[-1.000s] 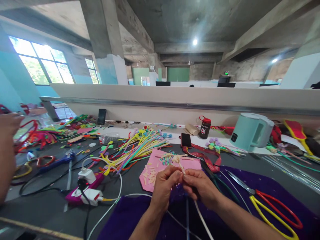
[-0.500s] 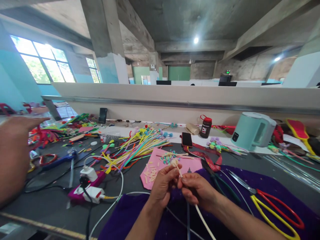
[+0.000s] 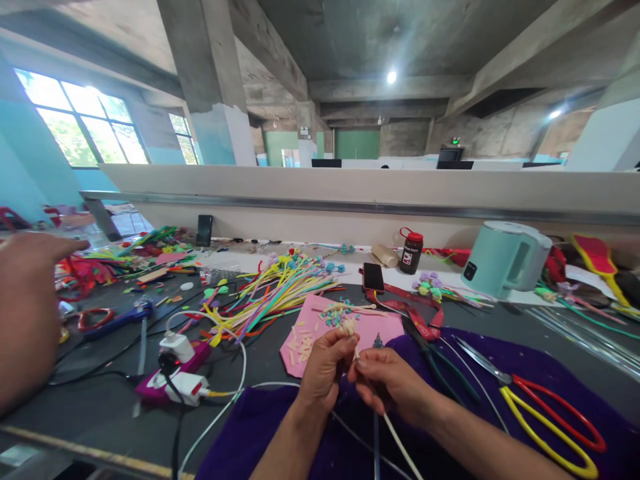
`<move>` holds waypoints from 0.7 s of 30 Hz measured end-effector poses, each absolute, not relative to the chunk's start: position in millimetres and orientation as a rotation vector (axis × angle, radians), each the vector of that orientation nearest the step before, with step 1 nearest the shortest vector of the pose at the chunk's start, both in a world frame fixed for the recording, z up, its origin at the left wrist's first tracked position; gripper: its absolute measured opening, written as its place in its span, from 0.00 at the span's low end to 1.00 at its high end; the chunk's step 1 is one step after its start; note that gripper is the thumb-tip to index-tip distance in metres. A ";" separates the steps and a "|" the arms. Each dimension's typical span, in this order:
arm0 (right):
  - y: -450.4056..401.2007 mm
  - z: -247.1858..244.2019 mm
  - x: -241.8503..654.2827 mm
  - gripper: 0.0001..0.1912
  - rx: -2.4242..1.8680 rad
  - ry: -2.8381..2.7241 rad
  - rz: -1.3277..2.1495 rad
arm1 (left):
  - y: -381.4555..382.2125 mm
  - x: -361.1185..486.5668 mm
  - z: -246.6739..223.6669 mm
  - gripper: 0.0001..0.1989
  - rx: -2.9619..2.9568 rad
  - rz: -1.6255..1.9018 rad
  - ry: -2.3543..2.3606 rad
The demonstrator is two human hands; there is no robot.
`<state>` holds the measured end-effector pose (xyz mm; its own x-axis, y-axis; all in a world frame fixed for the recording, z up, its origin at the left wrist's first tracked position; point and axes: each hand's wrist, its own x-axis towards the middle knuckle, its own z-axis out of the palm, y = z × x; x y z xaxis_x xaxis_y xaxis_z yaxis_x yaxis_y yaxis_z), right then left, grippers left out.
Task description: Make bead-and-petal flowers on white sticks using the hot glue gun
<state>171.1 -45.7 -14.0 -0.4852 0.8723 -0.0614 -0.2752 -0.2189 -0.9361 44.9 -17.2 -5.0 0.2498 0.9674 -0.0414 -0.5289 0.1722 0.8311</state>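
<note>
Clock is centred on the two hands, 12 = far side of the table.

Left hand (image 3: 323, 370): thumb and fingers pinched on the cream stem (image 3: 400, 441), just under its pale knotted head (image 3: 348, 327). Right hand (image 3: 387, 381): fingertips pinching the same stem a bit lower, just beside the left fingers. Stem's free end runs out below the right hand toward 5 o'clock. Head sits at 12, over the near part of the pink sheet (image 3: 367, 327).

Pink sheet holds short cream pieces (image 3: 303, 343) at 10-11 and small teal and purple bits (image 3: 339, 313) near 12. Purple cloth (image 3: 270, 417) lies under the hands, spreading toward 3-4.

Dark-handled pliers (image 3: 450, 373) near 3, open scissors (image 3: 507, 380) beyond them, red and yellow handles toward 4. Phone (image 3: 373, 277) at 1, red lanyard (image 3: 431, 320) near 2, red-capped bottle (image 3: 411, 253) at 1, mint kettle (image 3: 493, 260) at 2.

Multicolour stem bundle (image 3: 280, 293) at 10-11. Power strip (image 3: 197, 357) at 9, plugs in it. Black phone (image 3: 204, 230) farther out at 10. Another person's hand (image 3: 30, 313) at 9-10, blurred; can't tell its grip.
</note>
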 end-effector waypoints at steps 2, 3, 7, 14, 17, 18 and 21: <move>-47.3 -12.7 170.3 0.15 -0.823 -1.254 1.755 | -17.3 44.3 -5.5 0.07 0.820 1.196 0.675; -47.9 -12.5 169.7 0.15 -0.834 -1.276 1.720 | -17.5 44.0 -5.9 0.07 0.834 1.201 0.673; -49.0 -13.1 168.3 0.15 -0.860 -1.317 1.635 | -19.3 43.4 -6.5 0.06 0.960 1.216 0.713; -44.0 -7.7 174.7 0.14 -0.767 -1.163 1.640 | -23.7 47.2 -4.7 0.19 1.145 1.115 0.759; -39.9 -8.9 176.4 0.14 -0.670 -1.097 1.735 | -21.4 46.6 -5.4 0.16 1.068 1.091 0.723; -39.0 -10.3 176.1 0.14 -0.645 -1.085 1.772 | -20.2 45.9 -6.0 0.15 1.033 1.099 0.717; -39.3 -15.1 173.0 0.14 -0.598 -1.081 1.845 | -17.1 43.9 -8.8 0.12 0.931 1.118 0.701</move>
<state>173.0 -39.3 -15.1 -0.4882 0.8722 0.0286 -0.4516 -0.2245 -0.8635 43.9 -17.1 -8.8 0.3030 0.9529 -0.0165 -0.4302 0.1522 0.8898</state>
